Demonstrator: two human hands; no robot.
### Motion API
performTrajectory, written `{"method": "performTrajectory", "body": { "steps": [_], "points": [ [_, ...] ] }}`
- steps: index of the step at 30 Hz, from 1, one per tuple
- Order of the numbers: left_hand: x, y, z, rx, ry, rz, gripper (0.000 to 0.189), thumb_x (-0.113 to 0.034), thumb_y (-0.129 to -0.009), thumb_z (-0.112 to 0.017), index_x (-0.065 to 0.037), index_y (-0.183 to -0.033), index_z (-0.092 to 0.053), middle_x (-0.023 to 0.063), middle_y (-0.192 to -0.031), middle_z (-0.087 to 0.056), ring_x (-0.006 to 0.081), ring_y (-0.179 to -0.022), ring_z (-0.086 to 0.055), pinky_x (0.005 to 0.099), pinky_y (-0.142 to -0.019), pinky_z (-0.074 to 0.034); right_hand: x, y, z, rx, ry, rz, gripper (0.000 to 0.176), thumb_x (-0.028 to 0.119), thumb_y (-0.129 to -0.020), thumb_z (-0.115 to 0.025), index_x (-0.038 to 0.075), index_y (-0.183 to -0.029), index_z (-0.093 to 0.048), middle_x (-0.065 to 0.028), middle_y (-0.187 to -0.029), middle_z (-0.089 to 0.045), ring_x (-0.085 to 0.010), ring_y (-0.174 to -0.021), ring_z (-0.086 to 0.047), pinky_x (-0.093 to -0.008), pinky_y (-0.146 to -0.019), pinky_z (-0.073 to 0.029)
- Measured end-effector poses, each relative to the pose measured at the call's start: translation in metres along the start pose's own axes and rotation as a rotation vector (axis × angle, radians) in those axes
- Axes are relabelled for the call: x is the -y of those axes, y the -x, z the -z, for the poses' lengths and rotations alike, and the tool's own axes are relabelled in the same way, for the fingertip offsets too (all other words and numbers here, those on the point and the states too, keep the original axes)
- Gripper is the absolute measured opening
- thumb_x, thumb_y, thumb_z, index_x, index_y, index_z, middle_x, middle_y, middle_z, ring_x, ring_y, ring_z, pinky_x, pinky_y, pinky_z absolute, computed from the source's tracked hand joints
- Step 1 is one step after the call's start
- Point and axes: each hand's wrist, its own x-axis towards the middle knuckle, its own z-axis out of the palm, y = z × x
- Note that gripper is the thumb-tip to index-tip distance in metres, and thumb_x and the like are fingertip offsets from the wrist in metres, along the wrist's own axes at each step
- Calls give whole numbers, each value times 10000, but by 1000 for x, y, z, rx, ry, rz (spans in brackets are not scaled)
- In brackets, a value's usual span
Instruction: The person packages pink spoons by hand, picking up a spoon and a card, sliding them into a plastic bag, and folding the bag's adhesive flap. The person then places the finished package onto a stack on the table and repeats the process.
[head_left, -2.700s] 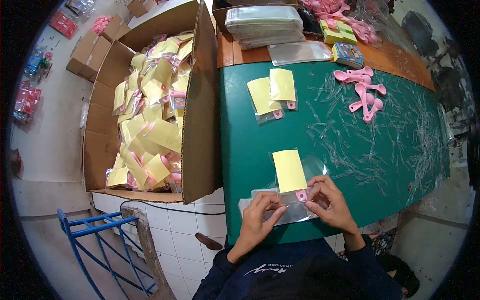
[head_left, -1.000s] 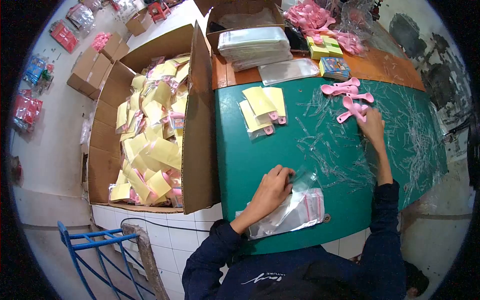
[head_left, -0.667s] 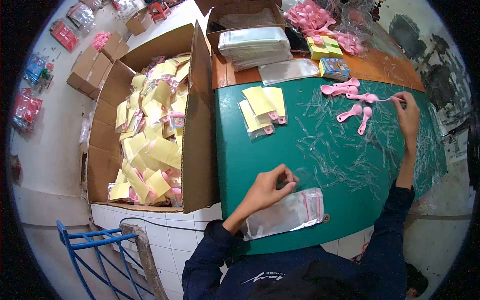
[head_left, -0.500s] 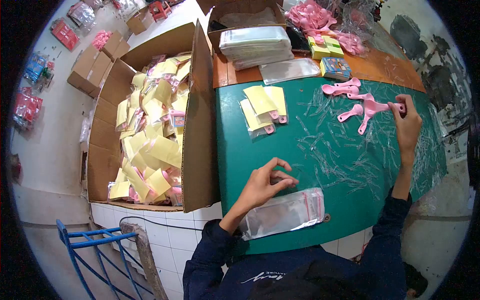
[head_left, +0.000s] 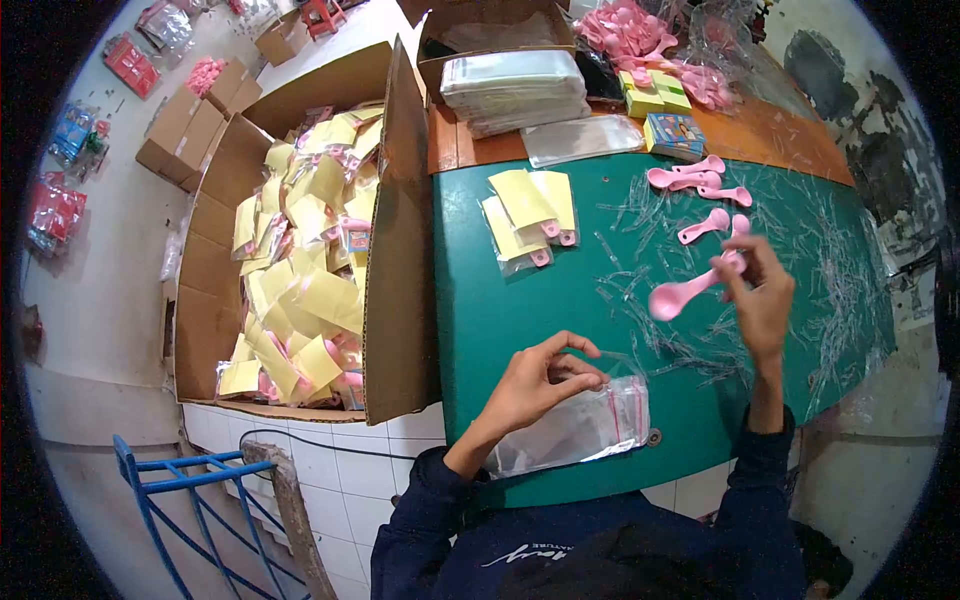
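My right hand [head_left: 763,300] pinches a pink measuring spoon [head_left: 675,300] by its handle and holds it above the green table, its bowl pointing left. Over a stack of clear plastic bags [head_left: 560,432] at the near edge, my left hand [head_left: 540,388] has its thumb and fingers curled on a thin clear plastic bag [head_left: 625,366], whose outline is faint. Several more pink spoons [head_left: 703,228] lie beyond my right hand. To the left of them, small clear packs with yellow cards [head_left: 522,202] and pink handle ends rest on the table.
A tall cardboard box [head_left: 398,250] full of similar packs stands left of the table [head_left: 540,310]. Clear plastic strips [head_left: 690,345] litter the right side. At the back are stacked clear bags [head_left: 515,90], a small card stack [head_left: 673,135] and a pink spoon heap [head_left: 620,30].
My right hand has come left and nearer from the loose spoons, carrying one pink measuring spoon with it. My left hand has shifted slightly right and down over the bags.
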Motion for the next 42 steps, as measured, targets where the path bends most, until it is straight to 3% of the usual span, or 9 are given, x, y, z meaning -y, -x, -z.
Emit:
{"method": "performTrajectory", "body": {
  "steps": [6, 18, 21, 27, 31, 34, 37, 39, 42],
  "points": [
    [-2, 0, 2, -14, 83, 58, 285, -65, -825, -650, -5, -1071, -520, 124, -916, -676, 144, -873, -636, 265, -764, -499, 20, 29, -26, 60, -399, -102, 275, -13, -764, -679, 16, -918, -452, -56, -724, -590, -81, -598, -564, -198, -460, -433],
    [-4, 3, -3, 17, 211, -47, 373, -100, -879, -584, 1, -1221, -474, 115, -1040, -639, 122, -954, -587, 266, -801, -478, 27, 43, -41, 524, -451, -36, 193, 0, -822, -617, -24, -935, -462, -116, -801, -617, -141, -644, -622, -251, -573, -501],
    [-2, 5, -3, -19, 157, -70, 352, -184, -933, -508, 17, -1222, -490, 107, -1053, -629, 114, -979, -566, 281, -822, -469, 26, 43, -40, 448, -501, -71, 207, -15, -817, -616, -32, -949, -458, -115, -806, -608, -141, -648, -622, -247, -579, -500],
    [-5, 10, -6, 43, 268, 32, 341, -253, -966, -443, 26, -1092, -594, 49, -922, -627, 82, -813, -555, 240, -745, -471, 19, 44, -39, 565, -503, 92, 312, 295, -856, -622, 1, -951, -578, -123, -998, -591, -187, -872, -607, -342, -734, -494],
    [-11, 11, -2, -83, 172, -84, 322, -228, -971, -427, 23, -1082, -595, 60, -934, -633, 80, -794, -557, 240, -727, -473, 37, 33, -48, 800, -234, 594, 629, 624, -844, -424, 45, -953, -644, -115, -1296, -423, -221, -1107, -466, -375, -951, -355],
    [-17, 16, 3, -138, 344, -48, 312, -210, -974, -416, 22, -1083, -593, 77, -929, -636, 101, -842, -584, 242, -750, -471, 22, -12, -55, 878, -526, 343, 593, 611, -840, -447, 71, -964, -658, -124, -1259, -462, -216, -1054, -500, -355, -905, -398],
    [-18, 22, 2, -193, 315, -160, 310, -196, -976, -407, 35, -1094, -578, 125, -964, -646, 134, -862, -604, 252, -744, -479, -34, -124, -70, 422, 126, 416, 232, 218, -861, -540, 22, -905, -656, -102, -923, -645, -218, -921, -585, -328, -805, -443],
    [-20, 31, 6, -172, 296, -147, 315, -195, -976, -404, 44, -1099, -569, 147, -1011, -643, 157, -868, -609, 262, -760, -486, -102, -201, -77, 51, 314, 357, 259, 245, -837, -570, 7, -903, -648, -153, -863, -646, -266, -797, -619, -362, -691, -473],
    [-20, 44, 9, -178, 304, -49, 316, -196, -976, -405, 46, -1097, -569, 155, -1010, -639, 172, -892, -611, 271, -779, -489, -186, -278, -67, -2, 620, 78, 367, 371, -758, -631, 22, -866, -661, -199, -818, -631, -337, -822, -612, -436, -704, -466]
  ]
}}
